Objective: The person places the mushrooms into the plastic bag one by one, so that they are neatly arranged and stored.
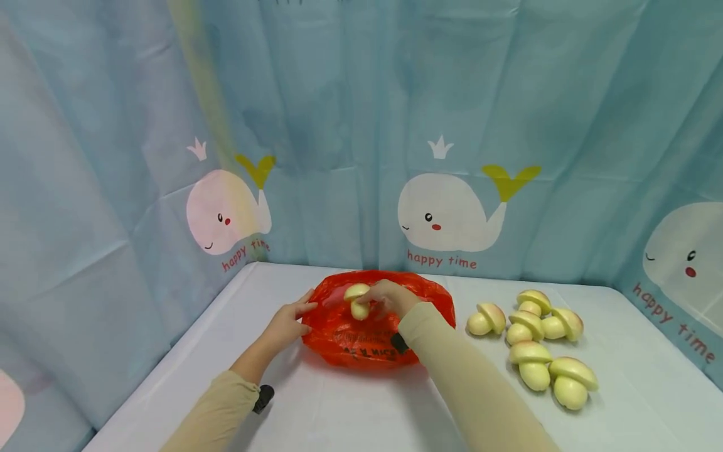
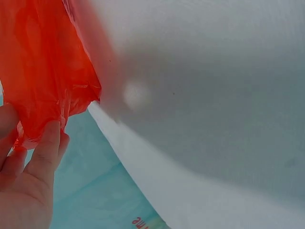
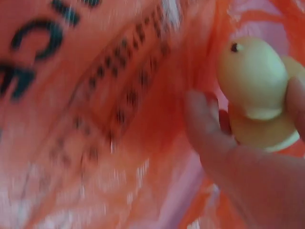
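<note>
A red plastic bag point(image 1: 333, 351) with dark printing lies on the white table, its mouth spread toward the head camera. At its left edge my left hand point(image 1: 288, 323) holds the rim; in the left wrist view the fingers of the left hand point(image 2: 33, 176) pinch the gathered red film. Over the bag's opening, my right hand point(image 1: 395, 298) grips a pale yellow mushroom point(image 1: 358, 300). Seen in the right wrist view, the mushroom's rounded stem point(image 3: 252, 76) bears a small dark spot, and the right hand point(image 3: 243, 167) curls around it. The bag's inside is mostly hidden.
To the right of the bag several similar mushrooms point(image 1: 525, 326) stand in a loose cluster on the table point(image 1: 339, 414). Behind and at the sides hangs a blue curtain point(image 1: 339, 125) with whale prints, close to the table's far edge.
</note>
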Demonstrator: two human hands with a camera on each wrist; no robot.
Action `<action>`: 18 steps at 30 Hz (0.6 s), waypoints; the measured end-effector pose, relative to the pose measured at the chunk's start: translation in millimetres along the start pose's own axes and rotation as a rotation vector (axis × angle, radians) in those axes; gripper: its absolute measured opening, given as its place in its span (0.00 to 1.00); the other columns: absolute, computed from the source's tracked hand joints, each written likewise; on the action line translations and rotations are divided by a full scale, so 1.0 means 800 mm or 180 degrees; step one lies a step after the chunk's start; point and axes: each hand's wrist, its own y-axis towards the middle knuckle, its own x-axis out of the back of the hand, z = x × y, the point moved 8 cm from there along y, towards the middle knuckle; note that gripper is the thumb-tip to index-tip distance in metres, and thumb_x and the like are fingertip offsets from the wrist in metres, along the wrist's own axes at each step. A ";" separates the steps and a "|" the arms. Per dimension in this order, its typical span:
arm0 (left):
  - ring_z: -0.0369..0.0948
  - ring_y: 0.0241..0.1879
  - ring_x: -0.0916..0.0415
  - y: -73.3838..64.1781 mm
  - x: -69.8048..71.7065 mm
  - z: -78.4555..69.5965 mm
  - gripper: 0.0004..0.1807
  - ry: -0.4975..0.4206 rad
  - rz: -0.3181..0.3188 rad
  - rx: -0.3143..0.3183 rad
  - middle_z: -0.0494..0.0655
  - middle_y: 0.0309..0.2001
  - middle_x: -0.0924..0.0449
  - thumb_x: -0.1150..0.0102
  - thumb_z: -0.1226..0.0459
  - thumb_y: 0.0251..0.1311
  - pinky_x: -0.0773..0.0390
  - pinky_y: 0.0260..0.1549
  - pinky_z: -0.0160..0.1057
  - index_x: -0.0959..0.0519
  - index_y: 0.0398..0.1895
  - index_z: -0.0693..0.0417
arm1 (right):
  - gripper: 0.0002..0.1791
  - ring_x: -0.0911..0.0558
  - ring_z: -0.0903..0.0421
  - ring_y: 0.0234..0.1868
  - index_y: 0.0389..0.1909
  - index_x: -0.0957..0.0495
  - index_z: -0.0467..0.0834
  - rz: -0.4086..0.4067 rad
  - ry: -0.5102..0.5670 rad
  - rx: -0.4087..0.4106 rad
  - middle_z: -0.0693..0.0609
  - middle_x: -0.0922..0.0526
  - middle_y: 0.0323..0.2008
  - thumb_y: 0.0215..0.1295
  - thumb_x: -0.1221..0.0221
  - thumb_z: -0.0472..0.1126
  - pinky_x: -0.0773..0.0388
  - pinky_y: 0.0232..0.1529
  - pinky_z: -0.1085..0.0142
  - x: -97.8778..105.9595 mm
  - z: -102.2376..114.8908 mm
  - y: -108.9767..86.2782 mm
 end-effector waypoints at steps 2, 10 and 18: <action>0.61 0.71 0.50 0.001 0.000 -0.001 0.30 0.0052 0.0017 -0.0051 0.58 0.74 0.46 0.48 0.84 0.51 0.24 0.54 0.51 0.31 0.63 0.72 | 0.17 0.25 0.45 0.48 0.48 0.24 0.31 -0.0095 0.0045 -0.0007 0.45 0.24 0.43 0.61 0.37 0.34 0.24 0.55 0.53 -0.007 -0.002 0.001; 0.60 0.71 0.49 0.003 0.000 0.001 0.31 0.0080 0.0040 -0.0098 0.57 0.73 0.46 0.49 0.84 0.50 0.26 0.56 0.51 0.30 0.62 0.72 | 0.16 0.29 0.46 0.51 0.48 0.25 0.35 -0.0272 0.0292 -0.0024 0.46 0.27 0.46 0.61 0.37 0.37 0.30 0.59 0.56 -0.032 -0.007 -0.002; 0.58 0.71 0.49 0.005 -0.001 0.000 0.31 0.0078 0.0045 -0.0107 0.57 0.73 0.45 0.48 0.84 0.49 0.28 0.58 0.51 0.30 0.62 0.73 | 0.27 0.32 0.41 0.58 0.55 0.29 0.33 -0.0438 0.0449 -0.0323 0.38 0.29 0.56 0.61 0.35 0.44 0.37 0.64 0.50 -0.038 -0.019 0.007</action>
